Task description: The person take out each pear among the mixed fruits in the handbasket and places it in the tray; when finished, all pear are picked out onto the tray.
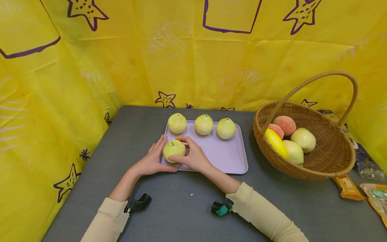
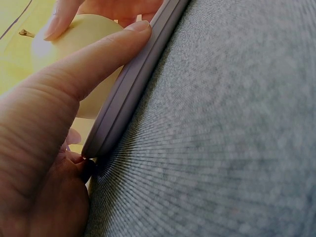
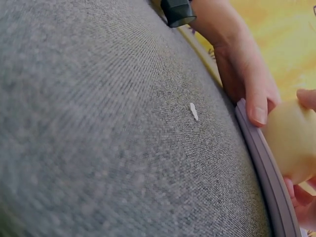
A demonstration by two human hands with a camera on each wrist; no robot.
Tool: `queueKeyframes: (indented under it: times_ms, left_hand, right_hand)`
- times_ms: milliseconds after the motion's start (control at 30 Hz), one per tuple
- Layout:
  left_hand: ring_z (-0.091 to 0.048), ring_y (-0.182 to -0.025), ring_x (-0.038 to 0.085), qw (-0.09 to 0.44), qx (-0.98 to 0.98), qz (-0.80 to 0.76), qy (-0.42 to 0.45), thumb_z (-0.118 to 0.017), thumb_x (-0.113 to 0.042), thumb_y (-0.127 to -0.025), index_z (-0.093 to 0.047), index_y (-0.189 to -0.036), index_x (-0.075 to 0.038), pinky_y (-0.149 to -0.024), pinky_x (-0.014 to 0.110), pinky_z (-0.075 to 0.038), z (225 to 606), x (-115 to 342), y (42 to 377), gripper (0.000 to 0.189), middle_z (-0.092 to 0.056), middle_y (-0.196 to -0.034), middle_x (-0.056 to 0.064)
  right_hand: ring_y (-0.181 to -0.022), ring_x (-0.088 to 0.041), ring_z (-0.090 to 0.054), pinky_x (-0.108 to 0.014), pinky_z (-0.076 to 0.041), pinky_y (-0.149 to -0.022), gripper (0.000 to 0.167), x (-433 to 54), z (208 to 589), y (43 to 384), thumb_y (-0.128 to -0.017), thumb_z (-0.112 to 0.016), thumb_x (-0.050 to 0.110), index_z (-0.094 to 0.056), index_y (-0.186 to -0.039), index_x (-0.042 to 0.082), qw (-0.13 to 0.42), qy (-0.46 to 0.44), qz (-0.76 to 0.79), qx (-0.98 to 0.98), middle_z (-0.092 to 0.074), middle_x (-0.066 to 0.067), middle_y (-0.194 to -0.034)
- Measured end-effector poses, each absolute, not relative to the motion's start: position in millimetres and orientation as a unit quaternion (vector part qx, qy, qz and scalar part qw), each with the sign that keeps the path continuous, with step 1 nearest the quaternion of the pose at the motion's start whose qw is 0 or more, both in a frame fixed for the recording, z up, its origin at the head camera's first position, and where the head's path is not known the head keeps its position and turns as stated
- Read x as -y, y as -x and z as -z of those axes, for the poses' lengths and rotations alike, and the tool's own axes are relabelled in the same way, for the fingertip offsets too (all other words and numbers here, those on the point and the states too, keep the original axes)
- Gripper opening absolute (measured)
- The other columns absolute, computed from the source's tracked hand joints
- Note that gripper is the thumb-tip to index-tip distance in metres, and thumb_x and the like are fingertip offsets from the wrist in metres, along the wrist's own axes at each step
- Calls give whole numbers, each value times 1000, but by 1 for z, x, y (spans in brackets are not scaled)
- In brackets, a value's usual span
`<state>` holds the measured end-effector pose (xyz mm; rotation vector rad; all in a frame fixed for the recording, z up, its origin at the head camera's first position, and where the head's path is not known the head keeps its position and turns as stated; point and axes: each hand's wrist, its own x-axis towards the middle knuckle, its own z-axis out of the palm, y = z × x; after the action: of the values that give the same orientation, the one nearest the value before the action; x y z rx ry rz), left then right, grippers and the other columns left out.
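In the head view my right hand (image 1: 193, 155) grips a round yellow-green pear (image 1: 173, 149) from its right side, thumb in front and fingers behind. The pear is at the near left corner of a pale lilac tray (image 1: 225, 153), stem upward. My left hand (image 1: 151, 159) lies around that corner with straight fingers along the left side. Its thumb (image 2: 106, 57) rests over the tray's near rim in the left wrist view, close to the pear. Three similar pears, a left one (image 1: 177, 123), a middle one (image 1: 204, 124) and a right one (image 1: 226, 128), line the tray's far side.
A wicker basket (image 1: 326, 164) with a tall handle stands to the right, holding red peaches (image 1: 285, 125), pale green fruits (image 1: 303, 139) and a yellow fruit (image 1: 276, 144). Snack packets (image 1: 347, 188) lie beyond it. A small white scrap (image 3: 194, 111) is on the grey table.
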<state>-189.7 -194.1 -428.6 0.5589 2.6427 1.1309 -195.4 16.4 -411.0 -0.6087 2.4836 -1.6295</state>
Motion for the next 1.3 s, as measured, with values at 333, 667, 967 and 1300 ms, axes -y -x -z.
queueKeyframes:
  times_ms: [333, 667, 967, 1300]
  left_hand:
    - [5, -146, 39, 106, -896, -386, -191, -86, -46, -71, -2, -156, -4, -113, 61, 1, 431, 192, 191, 126, 6, -162, 17]
    - [5, -147, 38, 114, -903, -373, -181, -85, -51, -69, -2, -157, -6, -113, 60, 1, 429, 194, 190, 128, 7, -162, 16]
    - [5, -147, 38, 117, -905, -370, -173, -85, -52, -68, -4, -157, -6, -113, 59, 2, 429, 194, 190, 129, 8, -162, 16]
    - [5, -146, 39, 118, -904, -370, -178, -86, -50, -68, -5, -157, -6, -113, 60, 2, 430, 194, 192, 128, 9, -162, 16]
  right_hand:
    - [-120, -25, -55, -41, -49, -93, 70, -31, 410, 191, -77, -84, 26, -51, -137, 12, 73, 194, 547, -811, -54, -1, -137]
    - [-124, -26, -53, -34, -54, -83, 74, -58, 397, 180, -77, -85, 24, -48, -140, 11, 103, 195, 561, -798, -49, -5, -143]
    - [-126, -25, -51, -38, -51, -89, 67, -90, 379, 164, -79, -83, 22, -50, -138, 20, 136, 179, 554, -802, -47, 2, -143]
    - [-129, -32, -47, -43, -48, -96, 67, -129, 363, 150, -81, -81, 21, -48, -139, 14, 149, 210, 550, -794, -46, -1, -143]
